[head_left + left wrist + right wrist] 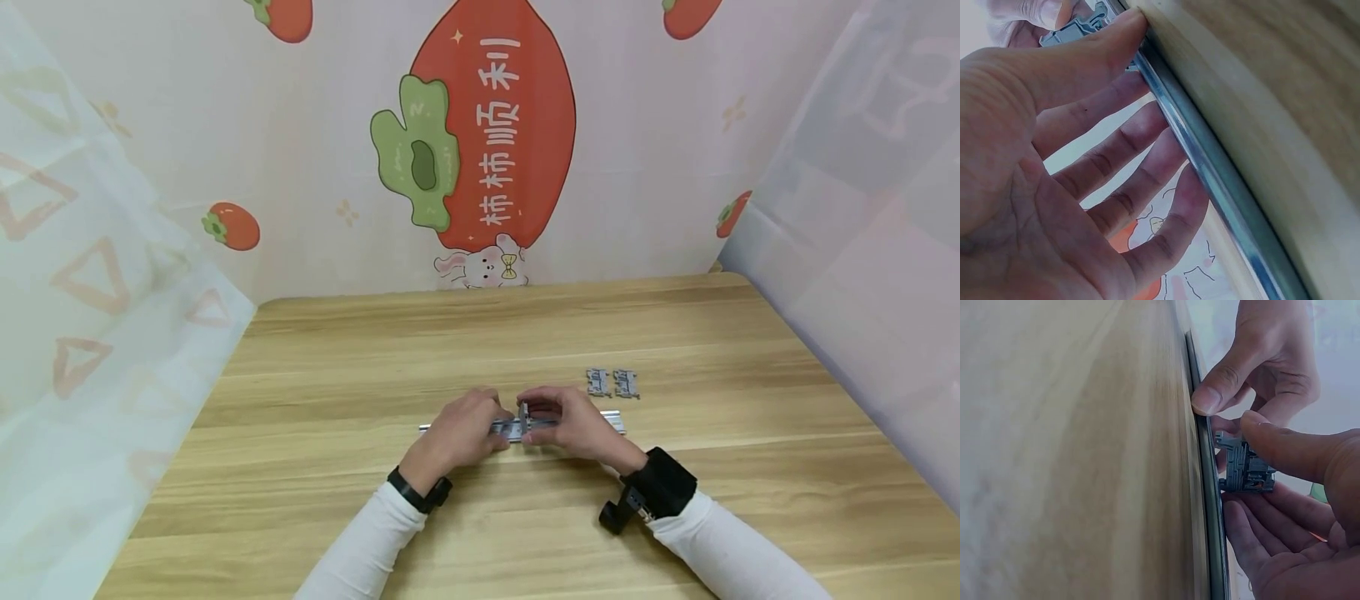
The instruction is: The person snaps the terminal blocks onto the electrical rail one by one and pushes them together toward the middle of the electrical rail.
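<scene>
A silver metal DIN rail (613,421) lies crosswise on the wooden table. My left hand (467,427) grips it left of its middle, thumb on the near edge and fingers on the far edge, as the left wrist view also shows. My right hand (573,422) pinches a grey terminal block (1246,464) between thumb and fingers. The block stands upright at the rail, just right of my left hand; whether it is latched there I cannot tell. Two more grey terminal blocks (597,383) (626,384) lie flat beyond the rail's right part.
The wooden table (337,358) runs back to a wall hanging (315,150) printed with persimmons. Pale sheets hang along the left side (112,275) and right side (870,208). Black straps with wrist cameras (660,483) sit on both wrists.
</scene>
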The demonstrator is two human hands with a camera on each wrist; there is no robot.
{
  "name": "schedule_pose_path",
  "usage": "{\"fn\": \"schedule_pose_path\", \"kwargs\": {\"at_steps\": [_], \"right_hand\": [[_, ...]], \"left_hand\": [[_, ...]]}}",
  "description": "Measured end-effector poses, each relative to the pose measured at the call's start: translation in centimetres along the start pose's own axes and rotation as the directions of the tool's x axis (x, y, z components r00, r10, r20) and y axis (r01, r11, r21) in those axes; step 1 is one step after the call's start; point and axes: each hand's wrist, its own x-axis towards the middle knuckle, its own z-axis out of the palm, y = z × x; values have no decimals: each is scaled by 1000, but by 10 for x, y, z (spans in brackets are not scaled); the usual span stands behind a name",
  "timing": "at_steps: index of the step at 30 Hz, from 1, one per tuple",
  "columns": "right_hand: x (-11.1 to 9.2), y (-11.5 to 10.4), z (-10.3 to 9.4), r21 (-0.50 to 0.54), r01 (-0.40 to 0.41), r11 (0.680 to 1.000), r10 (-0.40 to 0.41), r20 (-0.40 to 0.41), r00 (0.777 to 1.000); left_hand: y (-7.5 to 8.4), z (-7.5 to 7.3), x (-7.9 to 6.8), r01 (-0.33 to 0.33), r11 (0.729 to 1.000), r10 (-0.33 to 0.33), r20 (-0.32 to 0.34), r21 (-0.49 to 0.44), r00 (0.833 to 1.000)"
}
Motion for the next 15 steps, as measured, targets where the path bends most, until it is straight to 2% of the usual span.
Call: {"fn": "schedule_pose_path", "kwargs": {"at_steps": [6,15], "right_hand": [[1,10,1,-71,11,997,-13,-17,1000],[1,10,2,-158,22,987,-26,-21,999]], "left_hand": [[0,1,0,-3,1000,3,1,2,1000],[1,-1,0,-1,1000,1,6,16,1000]]}}
